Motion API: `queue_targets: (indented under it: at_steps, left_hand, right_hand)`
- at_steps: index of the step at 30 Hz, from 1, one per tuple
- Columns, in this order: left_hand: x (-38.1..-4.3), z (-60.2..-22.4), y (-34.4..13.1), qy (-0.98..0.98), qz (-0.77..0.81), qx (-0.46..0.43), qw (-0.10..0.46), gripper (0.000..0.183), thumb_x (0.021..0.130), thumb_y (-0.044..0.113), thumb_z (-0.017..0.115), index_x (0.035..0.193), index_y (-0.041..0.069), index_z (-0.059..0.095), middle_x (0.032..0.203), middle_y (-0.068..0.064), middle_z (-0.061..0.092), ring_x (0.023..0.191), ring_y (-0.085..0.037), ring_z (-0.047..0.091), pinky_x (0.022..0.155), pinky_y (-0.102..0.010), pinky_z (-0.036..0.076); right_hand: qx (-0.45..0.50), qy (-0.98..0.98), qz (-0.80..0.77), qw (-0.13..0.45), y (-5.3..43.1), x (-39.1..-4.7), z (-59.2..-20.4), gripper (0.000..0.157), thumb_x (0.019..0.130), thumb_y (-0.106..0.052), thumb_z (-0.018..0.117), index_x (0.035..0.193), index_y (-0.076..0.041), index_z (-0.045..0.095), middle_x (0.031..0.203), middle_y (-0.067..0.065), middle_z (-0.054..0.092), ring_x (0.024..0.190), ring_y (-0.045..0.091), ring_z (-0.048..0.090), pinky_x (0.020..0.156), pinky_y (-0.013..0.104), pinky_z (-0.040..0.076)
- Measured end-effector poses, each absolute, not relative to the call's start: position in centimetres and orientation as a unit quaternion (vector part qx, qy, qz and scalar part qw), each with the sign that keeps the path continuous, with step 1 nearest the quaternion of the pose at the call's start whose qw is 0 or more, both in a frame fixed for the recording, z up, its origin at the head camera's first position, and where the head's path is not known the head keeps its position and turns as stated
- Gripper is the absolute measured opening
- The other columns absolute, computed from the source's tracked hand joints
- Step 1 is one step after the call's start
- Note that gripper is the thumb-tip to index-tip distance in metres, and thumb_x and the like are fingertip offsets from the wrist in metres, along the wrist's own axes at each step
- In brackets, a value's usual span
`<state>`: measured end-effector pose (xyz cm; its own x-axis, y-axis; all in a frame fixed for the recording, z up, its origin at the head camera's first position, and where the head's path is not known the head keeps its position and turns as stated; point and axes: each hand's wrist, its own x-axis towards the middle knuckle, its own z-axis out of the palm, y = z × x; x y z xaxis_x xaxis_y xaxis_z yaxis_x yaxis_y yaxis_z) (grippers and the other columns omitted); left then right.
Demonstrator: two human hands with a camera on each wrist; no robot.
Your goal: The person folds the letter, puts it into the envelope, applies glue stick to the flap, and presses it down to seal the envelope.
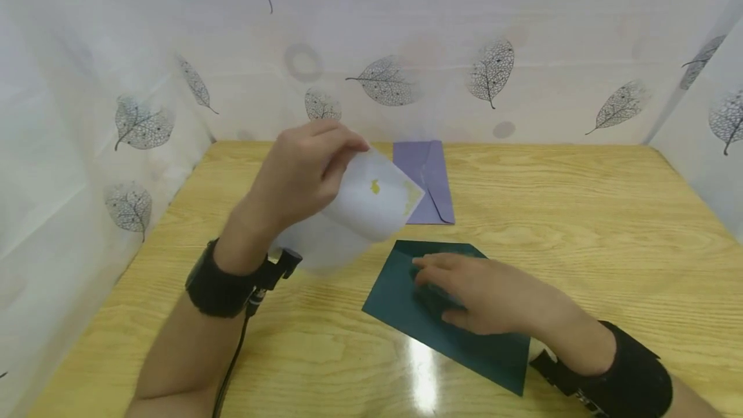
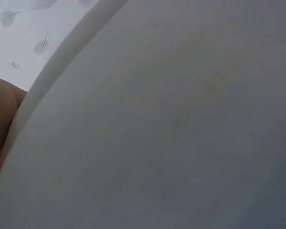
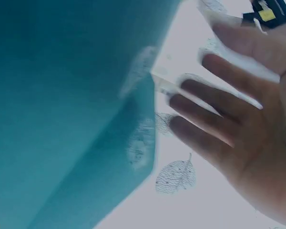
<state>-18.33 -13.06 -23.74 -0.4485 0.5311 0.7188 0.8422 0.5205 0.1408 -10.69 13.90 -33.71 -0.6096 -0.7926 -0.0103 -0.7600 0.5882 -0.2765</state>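
Note:
My left hand [image 1: 310,176] pinches the top edge of a white folded card [image 1: 360,202] with small gold marks, held up at the middle left. The card bends in a curve and fills most of the left wrist view, where part of a finger [image 2: 2,114] shows at its edge. Below and to the right is a dark green envelope [image 1: 400,295]. Over it, my right hand [image 1: 493,292] has its fingers extended and spread. In the right wrist view, the fingers [image 3: 205,126] stand beside the envelope, whose flap [image 3: 128,152] shows, and grip nothing.
A purple envelope [image 1: 418,160] lies at the back of the wooden table [image 1: 580,224], partly behind the white card. White curtains with leaf prints [image 1: 493,73] hang along the back and both sides. A black cable [image 1: 232,360] runs down from the left wrist strap.

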Motion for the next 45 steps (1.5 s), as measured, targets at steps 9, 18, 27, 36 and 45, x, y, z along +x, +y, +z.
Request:
queue_targets:
  at_steps: [9,18,27,36,45]
  left_hand:
    - [-17.8,-23.7,-12.0,-0.749,-0.409,-0.404,0.329,0.01,0.086,0.004,0.057,0.088,0.005,0.068,0.086,-0.004,0.065,0.052,-0.004,0.05,0.041,-0.023,0.042]
    - [-16.9,-24.9,-10.1,-0.709,-0.56,-0.355,0.24,0.01,0.085,0.002,0.059,0.093,0.002,0.066,0.094,-0.007,0.064,0.058,-0.012,0.062,0.045,-0.03,0.051]
    - [-16.9,-25.2,-9.1,-0.632,-0.611,-0.369,0.301,0.024,0.083,-0.003,0.058,0.107,-0.005,0.055,0.082,-0.014,0.062,0.054,-0.018,0.061,0.043,-0.031,0.05]
    - [-16.8,-24.8,-9.2,-0.564,-0.613,-0.44,0.336,0.036,0.098,0.023,0.043,0.101,-0.013,0.047,0.064,-0.01,0.057,0.045,-0.009,0.044,0.037,-0.02,0.03]
    - [-16.3,-25.0,-9.5,-0.632,-0.537,-0.521,0.203,0.038,0.099,0.03,0.04,0.086,0.0,0.06,0.066,-0.001,0.058,0.053,-0.005,0.046,0.042,-0.021,0.035]
  right_hand:
    - [-0.403,0.844,-0.294,-0.196,12.8,-11.4,-32.3,0.066,0.086,-0.03,0.064,0.141,-0.012,0.031,0.113,0.004,0.056,0.099,0.014,0.055,0.076,0.033,0.052]
    - [-0.323,0.715,-0.59,-0.191,11.9,-10.8,-32.1,0.104,0.074,0.008,0.066,0.146,-0.011,-0.007,0.118,0.021,0.046,0.093,0.027,0.06,0.072,0.03,0.053]
    - [-0.252,0.725,-0.629,-0.123,12.1,-10.6,-31.7,0.05,0.076,0.01,0.064,0.122,-0.005,0.051,0.103,0.01,0.061,0.081,0.025,0.064,0.061,0.032,0.054]
    - [-0.247,0.683,-0.666,-0.172,12.6,-10.9,-32.0,0.027,0.077,0.014,0.059,0.1,0.001,0.066,0.096,0.005,0.068,0.075,0.021,0.064,0.057,0.024,0.052]
    - [-0.301,0.646,-0.688,-0.138,12.9,-10.8,-32.3,0.031,0.071,0.021,0.054,0.091,0.002,0.068,0.096,0.008,0.067,0.085,0.023,0.061,0.06,0.025,0.052]
